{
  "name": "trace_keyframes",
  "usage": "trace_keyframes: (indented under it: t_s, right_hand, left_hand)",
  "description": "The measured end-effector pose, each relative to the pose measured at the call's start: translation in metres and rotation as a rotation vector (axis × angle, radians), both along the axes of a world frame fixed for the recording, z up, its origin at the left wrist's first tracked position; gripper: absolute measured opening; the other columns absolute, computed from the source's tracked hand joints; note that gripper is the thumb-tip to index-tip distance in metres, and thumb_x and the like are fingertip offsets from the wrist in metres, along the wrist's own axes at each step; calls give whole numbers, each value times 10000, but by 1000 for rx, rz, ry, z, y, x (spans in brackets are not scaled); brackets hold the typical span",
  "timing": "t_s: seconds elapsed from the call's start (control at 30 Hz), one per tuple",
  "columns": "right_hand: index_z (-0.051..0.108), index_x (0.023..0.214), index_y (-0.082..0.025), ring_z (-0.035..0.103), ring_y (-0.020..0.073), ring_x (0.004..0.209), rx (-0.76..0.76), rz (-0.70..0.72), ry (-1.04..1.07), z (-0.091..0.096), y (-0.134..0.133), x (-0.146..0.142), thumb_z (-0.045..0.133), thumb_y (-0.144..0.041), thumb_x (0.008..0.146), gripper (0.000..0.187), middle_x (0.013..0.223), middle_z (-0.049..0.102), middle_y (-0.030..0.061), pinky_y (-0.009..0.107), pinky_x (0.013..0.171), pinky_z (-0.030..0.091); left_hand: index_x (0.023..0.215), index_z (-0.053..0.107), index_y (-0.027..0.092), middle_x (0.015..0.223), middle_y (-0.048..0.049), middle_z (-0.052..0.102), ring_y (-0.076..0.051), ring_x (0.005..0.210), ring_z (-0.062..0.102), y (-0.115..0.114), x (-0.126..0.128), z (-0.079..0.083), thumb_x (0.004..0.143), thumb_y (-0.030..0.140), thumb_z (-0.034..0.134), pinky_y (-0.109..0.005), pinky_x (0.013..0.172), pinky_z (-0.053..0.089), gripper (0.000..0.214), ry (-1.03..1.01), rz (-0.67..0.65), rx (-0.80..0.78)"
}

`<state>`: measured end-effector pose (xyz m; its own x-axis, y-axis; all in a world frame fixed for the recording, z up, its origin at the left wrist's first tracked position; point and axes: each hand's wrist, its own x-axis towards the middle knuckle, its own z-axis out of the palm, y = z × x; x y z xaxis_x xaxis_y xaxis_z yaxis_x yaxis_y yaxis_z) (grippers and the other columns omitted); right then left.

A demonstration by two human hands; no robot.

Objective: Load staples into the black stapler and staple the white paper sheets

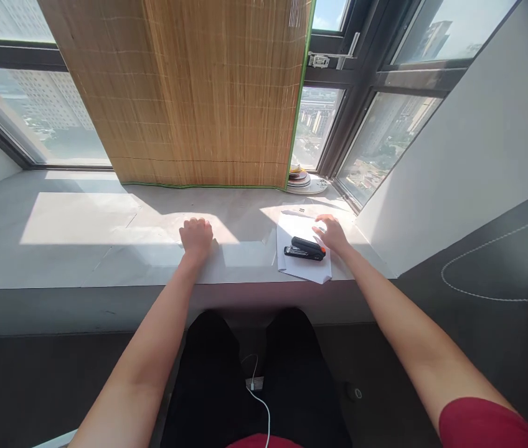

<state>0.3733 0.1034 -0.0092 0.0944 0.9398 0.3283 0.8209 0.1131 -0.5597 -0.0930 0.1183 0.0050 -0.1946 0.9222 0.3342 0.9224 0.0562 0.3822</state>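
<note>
My left hand (195, 237) rests on the pale stone window ledge (81, 249), its fingers curled into a loose fist with nothing in them. My right hand (332, 231) lies on a stack of white paper sheets (304, 267) near the ledge's right end, fingers spread flat. A black stapler (306, 249) with an orange end sits on the paper, just left of my right hand and touching or almost touching it.
A bamboo blind (198, 93) hangs over the middle window. A small stack of plates (300, 179) stands in the ledge's back right corner. A white wall (469, 155) bounds the right. My black-trousered knees (245, 361) and a white cable (259, 398) are below.
</note>
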Motion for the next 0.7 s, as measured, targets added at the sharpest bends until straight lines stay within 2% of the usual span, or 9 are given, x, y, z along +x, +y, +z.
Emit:
trace_keyframes:
  t_s: [0.03,0.1,0.17,0.27,0.4,0.47,0.6,0.7]
  right_hand:
    - [693,1284,-192,536,367,1425,3,3,-69,-4,10,-3,587,-429,923,445,1538,600,186,540,1182,458]
    - [600,1475,-108,378,360,1590,-5,-15,-164,-11,28,-13,564,-402,942,611,1698,437,218,512,1284,364]
    - [486,1588,-35,278,360,1659,-83,-40,-205,-17,43,-23,505,-417,988,711,1762,329,248,519,1326,301]
    - [417,1650,-44,241,384,1680,-216,-37,-219,-20,63,-36,464,-449,1019,752,1773,310,248,586,1325,285]
    - [446,1653,-151,265,348,1679,-237,35,-222,-23,84,-62,438,-429,1039,674,1763,367,192,587,1344,232]
    - [488,1610,-131,285,358,1667,-229,30,-211,-27,91,-87,445,-437,1046,643,1750,380,223,578,1346,207]
    - [504,1531,-17,279,456,1633,-167,-42,-172,-35,98,-158,491,-498,1032,693,1695,372,350,644,1315,193]
    - [496,1530,-59,315,429,1614,-109,34,-128,-35,97,-200,489,-487,1029,659,1668,428,323,642,1313,211]
  left_hand:
    - [1336,710,139,1455,-286,628,-471,1445,513,-3,-25,3,1045,444,353,-667,1151,401,552,27,112,3]
    - [1589,519,100,1709,-326,352,-548,1618,225,-11,-77,6,1028,543,386,-804,1191,257,727,36,300,-112]
    - [1690,391,128,1793,-304,175,-602,1635,96,-19,-124,4,1000,635,408,-883,1157,209,856,-36,434,-243]
    - [1700,408,183,1813,-278,141,-635,1629,55,-26,-166,-4,978,696,405,-921,1140,169,885,-71,454,-346]
    - [1690,439,234,1823,-259,111,-662,1620,2,-26,-169,-10,964,722,381,-956,1120,52,877,-41,454,-360]
    - [1683,447,227,1816,-273,126,-674,1613,9,-26,-164,-10,963,719,383,-968,1101,31,875,-33,453,-343]
    - [1660,482,216,1806,-276,169,-681,1606,32,-28,-161,-9,964,709,405,-969,1094,22,856,-31,450,-324]
    - [1669,471,225,1809,-264,173,-677,1607,37,-29,-163,-11,971,703,400,-966,1100,21,849,-22,453,-316]
